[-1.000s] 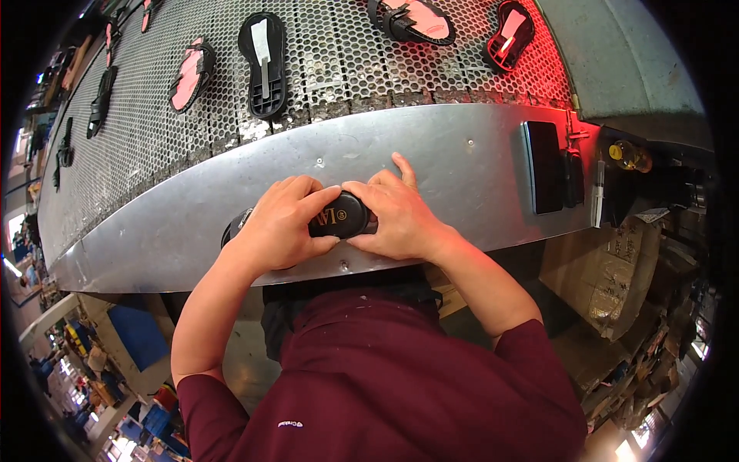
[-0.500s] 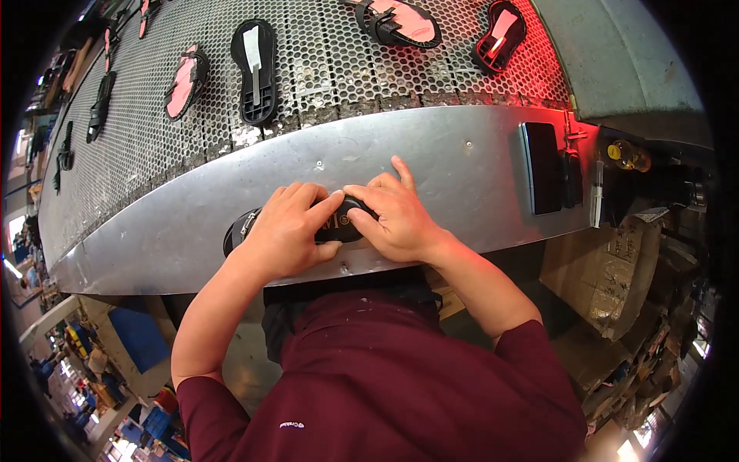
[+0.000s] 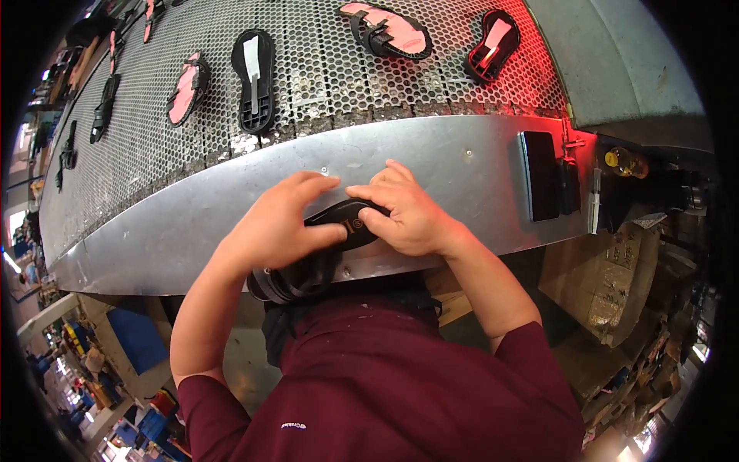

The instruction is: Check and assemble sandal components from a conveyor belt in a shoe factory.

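Note:
A black sandal (image 3: 363, 236) with gold print on its insole lies aslant at the near edge of the metal ledge (image 3: 431, 146). Its strapped end points toward my body and hangs over the edge. My right hand (image 3: 409, 219) grips the far rounded end, thumb on the insole and fingers at the outer rim. Over the middle is my left hand (image 3: 271, 219), open, its fingers stretched away from the thumb. That thumb rests on or just above the insole, and the hand covers part of the straps.
Beyond the ledge, a perforated metal mesh (image 3: 315, 104) carries a black sole (image 3: 255, 81) and several pink-insoled sandals (image 3: 389, 32). To the right are a dark phone (image 3: 540, 177), a syringe (image 3: 595, 202) and a yellow-capped bottle (image 3: 627, 162). Cardboard (image 3: 608, 281) stands below.
The sandal has turned, its strapped end swinging toward my body. My left hand's fingers have lifted and spread from it, while my right hand keeps its grip. The view has shifted slightly.

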Tool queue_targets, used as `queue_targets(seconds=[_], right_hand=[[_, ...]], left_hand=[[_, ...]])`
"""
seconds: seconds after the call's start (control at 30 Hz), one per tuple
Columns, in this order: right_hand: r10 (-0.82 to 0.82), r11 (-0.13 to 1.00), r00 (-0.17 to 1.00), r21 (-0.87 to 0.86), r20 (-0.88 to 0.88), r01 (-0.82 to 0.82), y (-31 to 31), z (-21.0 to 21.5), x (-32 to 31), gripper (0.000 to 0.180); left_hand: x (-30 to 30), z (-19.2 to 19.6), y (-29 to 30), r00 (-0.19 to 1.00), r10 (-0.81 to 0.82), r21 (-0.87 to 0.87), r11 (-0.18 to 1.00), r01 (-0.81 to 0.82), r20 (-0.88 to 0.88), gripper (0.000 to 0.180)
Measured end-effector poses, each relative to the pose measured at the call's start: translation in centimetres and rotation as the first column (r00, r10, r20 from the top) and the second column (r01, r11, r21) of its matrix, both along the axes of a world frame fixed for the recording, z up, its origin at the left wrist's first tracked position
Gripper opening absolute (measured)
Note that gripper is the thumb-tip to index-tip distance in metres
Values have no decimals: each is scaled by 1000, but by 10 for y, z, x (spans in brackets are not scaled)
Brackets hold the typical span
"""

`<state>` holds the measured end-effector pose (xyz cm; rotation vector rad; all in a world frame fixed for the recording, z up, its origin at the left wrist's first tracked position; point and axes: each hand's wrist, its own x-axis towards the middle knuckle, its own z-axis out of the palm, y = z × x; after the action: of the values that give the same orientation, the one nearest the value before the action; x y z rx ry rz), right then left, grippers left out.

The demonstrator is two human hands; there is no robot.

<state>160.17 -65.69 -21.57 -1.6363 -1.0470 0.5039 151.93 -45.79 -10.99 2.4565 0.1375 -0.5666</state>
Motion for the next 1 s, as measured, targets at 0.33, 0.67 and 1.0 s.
queue_targets(seconds=[0.33,0.67,1.0], right_hand=[[-88,991,944,63,-317,114,10,10,26,36],[105,991,568,39,-816,-127,17,4,9,36],[24,999,540,34,-841,8,-1,-5,18,24]], left_hand=[[-4,-31,-2,885,408,-419,780,-465,-223,26],[4,-44,-18,633,741,-737,294,-608,-226,22],[-55,-63,-34,620,632,-830,-67,-554,-465,39]])
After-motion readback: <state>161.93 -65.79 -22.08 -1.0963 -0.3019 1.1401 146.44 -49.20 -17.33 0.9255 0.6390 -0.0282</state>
